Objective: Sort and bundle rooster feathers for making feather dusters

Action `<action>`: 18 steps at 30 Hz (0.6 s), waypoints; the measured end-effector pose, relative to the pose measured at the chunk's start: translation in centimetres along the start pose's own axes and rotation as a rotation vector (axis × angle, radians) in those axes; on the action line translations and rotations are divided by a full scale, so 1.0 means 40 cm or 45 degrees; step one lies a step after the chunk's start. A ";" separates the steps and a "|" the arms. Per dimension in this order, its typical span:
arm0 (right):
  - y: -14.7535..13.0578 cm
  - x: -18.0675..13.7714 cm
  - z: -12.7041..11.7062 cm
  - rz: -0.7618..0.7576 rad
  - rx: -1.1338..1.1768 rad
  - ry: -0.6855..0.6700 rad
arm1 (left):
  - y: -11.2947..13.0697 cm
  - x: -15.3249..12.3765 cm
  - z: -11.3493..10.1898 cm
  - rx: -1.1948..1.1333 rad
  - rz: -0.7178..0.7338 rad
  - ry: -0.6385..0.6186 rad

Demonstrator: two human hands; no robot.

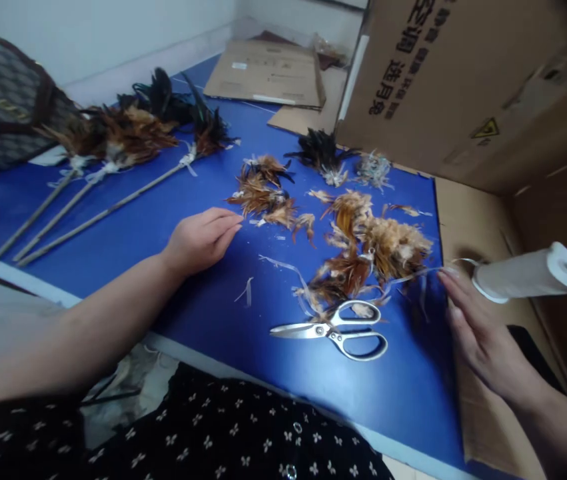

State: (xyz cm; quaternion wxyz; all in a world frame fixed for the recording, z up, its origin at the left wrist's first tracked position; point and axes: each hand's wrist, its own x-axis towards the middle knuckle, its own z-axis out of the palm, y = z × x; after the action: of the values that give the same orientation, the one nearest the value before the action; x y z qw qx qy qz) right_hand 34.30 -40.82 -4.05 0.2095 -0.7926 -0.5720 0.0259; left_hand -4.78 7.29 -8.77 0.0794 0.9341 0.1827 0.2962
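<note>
My left hand point(202, 239) rests on the blue table point(203, 313), fingers stretched toward a brown feather cluster point(263, 197), holding nothing. My right hand point(478, 327) hovers at the table's right edge, fingers extended, their tips touching a thin white strip that runs from a white roll point(533, 273) to the feather pile point(368, 250). Silver scissors point(336, 330) lie shut on the table between my hands, just below that pile.
Three finished feather dusters on sticks point(113, 143) lie at the left, by a patterned bag point(3, 100). A large cardboard box point(463, 80) stands at the back right, with flat cardboard point(268, 73) behind. Dark feather tufts point(323, 153) lie near the box.
</note>
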 end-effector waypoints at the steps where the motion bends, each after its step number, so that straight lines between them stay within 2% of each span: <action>1: -0.014 -0.026 -0.015 -0.012 -0.011 -0.016 | -0.014 -0.007 -0.004 0.012 -0.023 0.056; 5: -0.104 -0.171 -0.024 -0.226 -0.119 -0.154 | -0.047 -0.010 0.003 0.000 -0.083 0.228; 8: -0.150 -0.212 0.015 -0.323 -0.177 -0.306 | -0.047 0.003 0.026 -0.052 -0.067 0.268; 10: -0.140 -0.177 0.047 -0.355 -0.176 -0.308 | -0.044 0.010 0.039 -0.067 -0.070 0.259; 12: -0.100 -0.106 0.077 -0.343 -0.160 -0.242 | -0.049 0.015 0.046 -0.056 -0.087 0.250; 15: -0.020 0.015 0.113 -0.330 -0.200 -0.072 | -0.075 0.025 0.046 0.003 -0.131 0.307; 18: 0.036 0.087 0.131 -0.261 -0.246 0.140 | -0.120 0.037 0.040 0.079 -0.240 0.364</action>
State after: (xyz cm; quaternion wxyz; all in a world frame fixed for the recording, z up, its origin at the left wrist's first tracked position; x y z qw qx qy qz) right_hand 35.32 -36.42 -8.66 0.1648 -0.7467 -0.6374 -0.0943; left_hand -4.14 12.23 -10.52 0.0512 0.8633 0.2880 0.4114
